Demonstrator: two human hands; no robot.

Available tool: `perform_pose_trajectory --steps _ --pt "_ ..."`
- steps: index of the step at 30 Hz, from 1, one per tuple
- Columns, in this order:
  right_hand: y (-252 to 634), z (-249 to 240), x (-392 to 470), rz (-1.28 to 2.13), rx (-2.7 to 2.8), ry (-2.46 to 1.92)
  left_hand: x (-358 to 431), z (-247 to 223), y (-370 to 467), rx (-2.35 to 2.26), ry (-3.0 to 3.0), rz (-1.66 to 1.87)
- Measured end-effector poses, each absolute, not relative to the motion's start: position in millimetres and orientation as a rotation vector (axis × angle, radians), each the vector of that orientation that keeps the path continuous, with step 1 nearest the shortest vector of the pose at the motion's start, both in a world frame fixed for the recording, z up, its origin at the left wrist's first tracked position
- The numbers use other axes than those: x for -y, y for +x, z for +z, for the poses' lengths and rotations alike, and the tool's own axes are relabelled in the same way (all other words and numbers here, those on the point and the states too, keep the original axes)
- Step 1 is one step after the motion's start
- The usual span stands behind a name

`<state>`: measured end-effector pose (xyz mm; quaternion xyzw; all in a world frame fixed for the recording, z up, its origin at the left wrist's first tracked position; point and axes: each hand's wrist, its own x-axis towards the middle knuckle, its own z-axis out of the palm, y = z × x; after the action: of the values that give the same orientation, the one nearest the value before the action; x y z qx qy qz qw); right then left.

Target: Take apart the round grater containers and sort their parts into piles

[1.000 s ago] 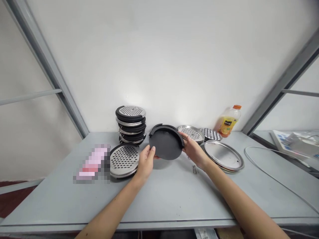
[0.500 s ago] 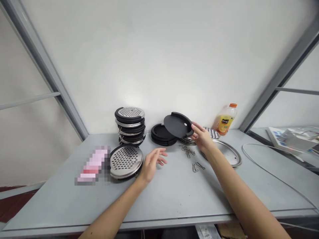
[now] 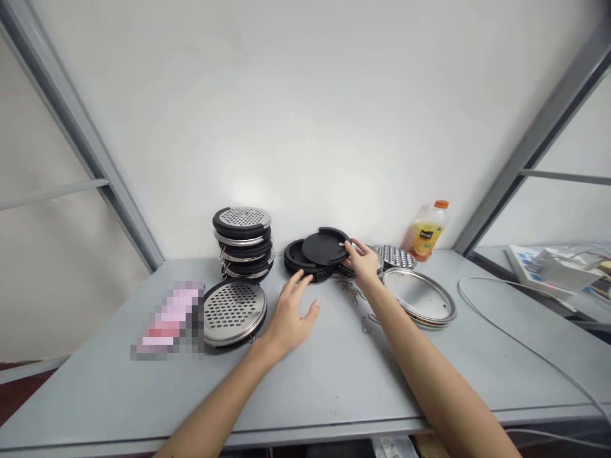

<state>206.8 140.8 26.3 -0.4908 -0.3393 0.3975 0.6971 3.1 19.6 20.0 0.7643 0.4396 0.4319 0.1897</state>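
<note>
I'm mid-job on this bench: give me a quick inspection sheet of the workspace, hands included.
Surface: grey table, most things set toward its back.
Job's things: black disc tilted over the black stack, contact unclear; perforated-disc stack at left, front perforated disc before it; metal plates and clips at right.
Clutter: orange-capped bottle; pink item, pixelated, unidentifiable.
Left hand: spread, holding nothing, fingertips by the black stack.
Right hand: pinching the black disc's right edge.
Cables: white cable, curving along the table's right side.
Surroundings: white wall, grey posts either side.
</note>
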Motion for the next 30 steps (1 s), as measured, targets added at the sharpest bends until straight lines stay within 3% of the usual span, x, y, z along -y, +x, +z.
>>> perform_pose_trajectory --steps 6,12,20,30 --pt "196.1 14.9 -143.7 0.872 0.871 -1.129 -65.4 18.1 19.6 -1.564 1.802 1.219" --pt "191.6 12.3 -144.1 0.763 1.041 -1.207 -72.2 1.8 15.8 -1.526 1.88 1.068" --pt "182.3 12.0 -133.5 0.217 1.469 -1.37 -69.3 -5.0 11.1 -1.454 1.931 1.088" --pt "198.4 9.8 -130.3 0.326 1.739 -1.261 -63.6 -0.8 9.3 -1.378 1.925 1.087"
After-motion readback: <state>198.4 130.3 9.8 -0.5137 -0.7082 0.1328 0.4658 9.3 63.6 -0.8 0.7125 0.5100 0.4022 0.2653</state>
